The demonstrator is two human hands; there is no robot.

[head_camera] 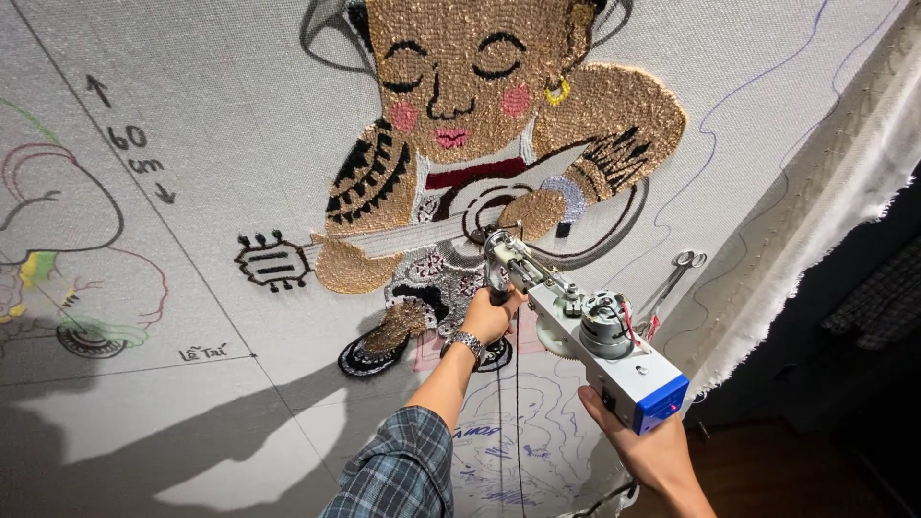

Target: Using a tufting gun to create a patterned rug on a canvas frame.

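Observation:
A white tufting gun [595, 331] with a blue rear end points its needle tip at a stretched white cloth [240, 144]. My left hand [491, 312], with a metal watch on the wrist, grips the gun's front handle just behind the tip. My right hand [643, 446] holds the rear grip under the blue end. The tip touches the cloth inside a tufted figure [480, 144], a tan-faced character playing a guitar, close to the guitar's body. A dark yarn strand hangs down from the gun.
Scissors [676, 278] are stuck in the cloth to the right of the gun. An outlined, partly coloured drawing [67, 249] sits at the left. The cloth's frayed edge and frame [815, 221] run along the right, with a dark room beyond.

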